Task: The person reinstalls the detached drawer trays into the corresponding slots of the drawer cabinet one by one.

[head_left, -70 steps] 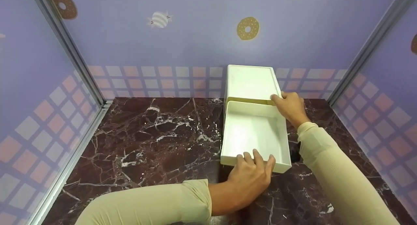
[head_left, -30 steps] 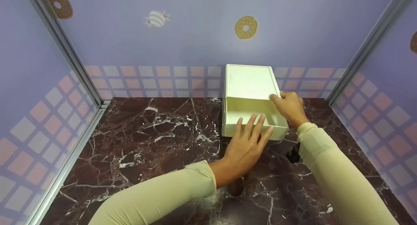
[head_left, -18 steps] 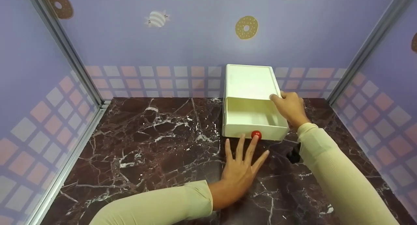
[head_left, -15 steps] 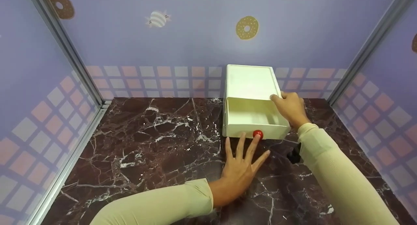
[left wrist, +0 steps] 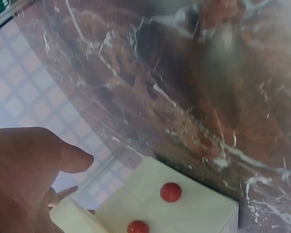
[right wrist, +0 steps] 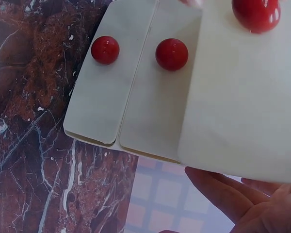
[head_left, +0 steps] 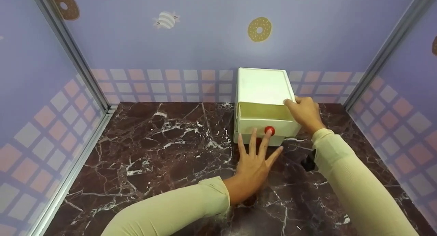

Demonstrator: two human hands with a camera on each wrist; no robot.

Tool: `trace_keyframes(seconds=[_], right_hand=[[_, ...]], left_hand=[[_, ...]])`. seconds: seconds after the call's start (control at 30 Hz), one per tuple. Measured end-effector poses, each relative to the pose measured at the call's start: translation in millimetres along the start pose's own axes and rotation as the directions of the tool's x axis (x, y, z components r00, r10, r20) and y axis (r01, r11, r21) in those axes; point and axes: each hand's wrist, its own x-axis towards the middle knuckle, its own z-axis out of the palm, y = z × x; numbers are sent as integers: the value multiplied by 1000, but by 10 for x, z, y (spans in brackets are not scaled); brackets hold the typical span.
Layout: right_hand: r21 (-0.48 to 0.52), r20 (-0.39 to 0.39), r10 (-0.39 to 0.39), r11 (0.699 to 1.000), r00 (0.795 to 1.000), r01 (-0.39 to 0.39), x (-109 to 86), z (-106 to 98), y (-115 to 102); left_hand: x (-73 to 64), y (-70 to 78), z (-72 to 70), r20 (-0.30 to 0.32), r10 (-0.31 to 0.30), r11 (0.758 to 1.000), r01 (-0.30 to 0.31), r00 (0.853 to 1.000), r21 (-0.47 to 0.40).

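A small white drawer cabinet [head_left: 264,85] stands against the back wall, with three drawers, each with a round red knob, stacked in the right wrist view. Its top drawer [head_left: 252,125] sticks partly out, while the middle drawer [right wrist: 155,102] and bottom drawer [right wrist: 104,92] sit flush. My left hand [head_left: 252,167] has its fingers spread and straight at the drawer front, one fingertip right at the top red knob [head_left: 269,130]. With the thumb on the top edge and fingers along the right side, my right hand [head_left: 304,113] holds the cabinet.
The cabinet stands on a dark red marbled tabletop [head_left: 164,154]. Purple walls [head_left: 205,41] with printed sweets and pink-white squares enclose the back and sides. Grey metal rails [head_left: 73,48] run along the corners. A small black object [head_left: 308,162] shows beside the right sleeve.
The top drawer has slid inward from far out to partly out. My left hand, curled over its front edge at first, now has straight fingers at its front. The right hand stays put.
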Motion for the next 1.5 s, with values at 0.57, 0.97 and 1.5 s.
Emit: trace_keyframes(seconds=[0.57, 0.97, 1.5], right_hand=[[-14, -23, -16, 1000, 1000, 16, 9, 14, -12], [3, -23, -21, 1000, 1000, 21, 16, 2, -25], [6, -33, -24, 1000, 999, 25, -53, 102, 68]], left_hand=[[297, -175, 12, 4, -31, 999, 32, 999, -15], [524, -304, 21, -13, -47, 998, 46, 999, -43], [459, -479, 379, 41, -15, 995, 18, 999, -93]])
